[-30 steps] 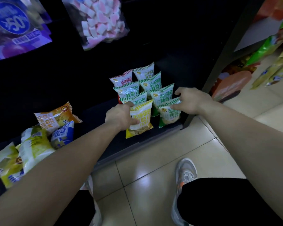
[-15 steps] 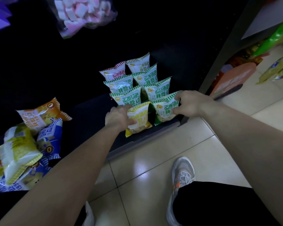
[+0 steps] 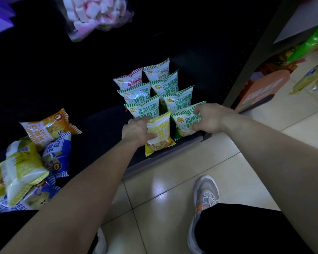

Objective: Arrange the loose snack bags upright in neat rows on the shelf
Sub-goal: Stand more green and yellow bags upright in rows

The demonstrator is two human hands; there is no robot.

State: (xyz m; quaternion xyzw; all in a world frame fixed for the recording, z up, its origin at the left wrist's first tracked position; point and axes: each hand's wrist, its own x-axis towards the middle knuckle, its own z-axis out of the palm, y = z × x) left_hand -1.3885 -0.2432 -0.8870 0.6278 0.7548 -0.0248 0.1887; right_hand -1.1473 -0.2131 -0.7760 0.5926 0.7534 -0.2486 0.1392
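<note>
Two rows of snack bags stand upright at the right end of the low dark shelf [image 3: 106,125]. My left hand [image 3: 136,132] grips the yellow bag [image 3: 159,132] at the front of the left row. My right hand [image 3: 207,117] holds the front green bag [image 3: 184,123] of the right row by its right edge. Behind them stand several green-striped bags [image 3: 165,87] and one red-striped bag [image 3: 128,80]. A loose heap lies at the shelf's left end: an orange bag [image 3: 48,128], a blue bag [image 3: 58,154] and a yellow-green bag [image 3: 22,169].
A bag of pink and white marshmallows [image 3: 95,13] hangs above the shelf. The shelf's front lip [image 3: 182,145] borders a tiled floor [image 3: 173,180], where my grey shoe [image 3: 205,198] stands. A dark upright post [image 3: 250,57] closes the shelf's right end, with other goods beyond.
The view tilted down and left. My left hand stays on the yellow bag; my right hand has slid lower down the front green bag's edge, and both bags stand straighter.
</note>
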